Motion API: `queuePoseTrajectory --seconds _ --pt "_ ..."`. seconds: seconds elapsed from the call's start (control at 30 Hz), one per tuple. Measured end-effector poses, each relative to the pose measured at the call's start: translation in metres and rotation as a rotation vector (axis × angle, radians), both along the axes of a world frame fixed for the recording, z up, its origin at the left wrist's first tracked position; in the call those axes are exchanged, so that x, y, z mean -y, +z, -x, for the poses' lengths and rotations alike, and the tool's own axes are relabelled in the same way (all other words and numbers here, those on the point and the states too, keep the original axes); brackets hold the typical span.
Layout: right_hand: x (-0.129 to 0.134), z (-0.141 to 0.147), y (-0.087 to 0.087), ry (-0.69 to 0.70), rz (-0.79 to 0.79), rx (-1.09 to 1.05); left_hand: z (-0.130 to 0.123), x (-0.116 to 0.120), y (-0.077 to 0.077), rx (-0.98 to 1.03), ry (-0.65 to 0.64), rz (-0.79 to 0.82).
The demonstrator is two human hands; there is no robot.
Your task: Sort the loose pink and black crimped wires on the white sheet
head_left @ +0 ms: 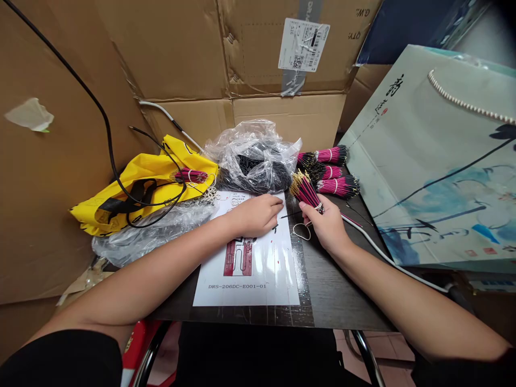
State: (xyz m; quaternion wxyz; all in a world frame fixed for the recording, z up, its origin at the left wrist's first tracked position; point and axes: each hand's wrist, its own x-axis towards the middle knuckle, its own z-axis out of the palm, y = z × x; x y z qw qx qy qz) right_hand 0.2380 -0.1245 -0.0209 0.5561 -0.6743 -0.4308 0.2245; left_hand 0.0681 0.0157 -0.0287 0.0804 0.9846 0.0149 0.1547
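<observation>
My right hand (328, 223) grips a bundle of pink and black wires (307, 194) with gold tips pointing up and to the left. A loose cream band (301, 232) hangs beside that hand. My left hand (260, 215) rests palm down over the upper part of a printed sheet (209, 290), its fingers bent together near the sheet's right edge; anything under them is hidden. Just right of its fingertips lies a thin black wire (291, 215). Behind the held bundle are several tied pink and black bundles (337, 186).
Black wires in a clear plastic bag (258, 153) stand behind the sheet. On the left are a yellow bag (137, 166), another pink bundle (191, 176) and a black cable (107, 126). A large paper bag (443, 177) stands right, beside a white cable (382, 255). Cardboard (173, 48) rises behind.
</observation>
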Motion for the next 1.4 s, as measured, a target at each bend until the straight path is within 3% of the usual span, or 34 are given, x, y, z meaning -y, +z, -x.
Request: queuePoseTrajectory --seconds 0.23,0.37,0.47,0.57,0.67,0.73,0.8,0.87,0.97,1.07,1.3,1.4 --pt "0.001 0.001 0.001 -0.008 0.014 0.008 0.035 0.012 -0.012 0.067 0.005 0.042" --pt "0.000 0.001 0.000 -0.002 0.011 0.015 0.043 0.015 -0.006 0.092 -0.032 0.082" --pt "-0.001 0.000 -0.001 0.001 0.006 0.011 0.041 0.009 0.013 0.133 -0.028 0.102" --pt "-0.002 0.000 -0.002 -0.008 0.002 0.001 0.034 -0.009 0.044 0.265 0.039 0.030" --pt "-0.002 0.000 -0.003 -0.014 0.001 0.004 0.026 -0.035 0.072 0.431 0.247 -0.109" --pt "-0.002 0.000 -0.003 -0.016 0.000 0.006 0.021 -0.054 0.078 0.411 0.397 -0.171" --pt "-0.002 0.000 -0.003 -0.015 0.002 0.007 0.019 -0.066 0.070 0.281 0.436 -0.175" --pt "-0.002 0.001 -0.001 -0.012 0.003 0.006 0.021 -0.071 0.053 0.129 0.428 -0.144" --pt "0.000 0.003 0.002 -0.005 -0.001 0.014 0.033 -0.062 0.026 0.126 0.431 -0.151" --pt "0.003 0.006 0.004 0.006 -0.011 0.039 0.050 -0.048 0.009 0.175 0.409 -0.153" --pt "0.009 0.012 0.003 0.060 -0.156 0.007 0.071 -0.032 -0.004 0.223 0.374 -0.169" --pt "0.013 0.011 0.011 0.092 -0.239 -0.009 0.077 -0.028 -0.004 0.306 0.383 -0.208"
